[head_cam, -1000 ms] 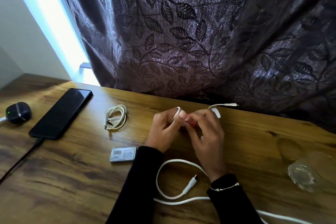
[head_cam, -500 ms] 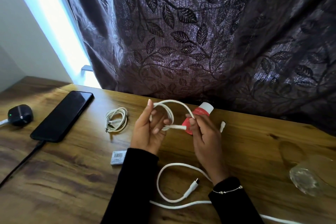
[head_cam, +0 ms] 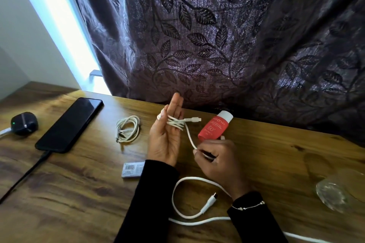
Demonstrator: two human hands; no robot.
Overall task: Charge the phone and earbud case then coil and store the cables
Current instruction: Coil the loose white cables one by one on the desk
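My left hand [head_cam: 165, 144] is raised palm-up with straight fingers, and a thin white cable [head_cam: 175, 123] is looped several times around them, its plug sticking out to the right. My right hand [head_cam: 219, 162] pinches the cable's loose length just below. A black phone [head_cam: 69, 124] lies at the left with a black cable [head_cam: 25, 175] plugged into its near end. Left of the phone sits the dark earbud case [head_cam: 24, 123], a green light on and a white cable attached. A coiled white cable [head_cam: 127, 128] lies between the phone and my hands.
A thick white cable [head_cam: 177, 203] curls on the wooden desk [head_cam: 79, 203] under my wrists. A red tube [head_cam: 214, 127] lies behind my right hand, a small barcoded box [head_cam: 132, 168] by my left sleeve, a clear glass object [head_cam: 331, 196] at the right. A dark curtain [head_cam: 217, 35] hangs behind.
My left hand has opened flat and risen, with the thin cable now wound around its fingers. My right hand has dropped lower, drawing the loose length down.
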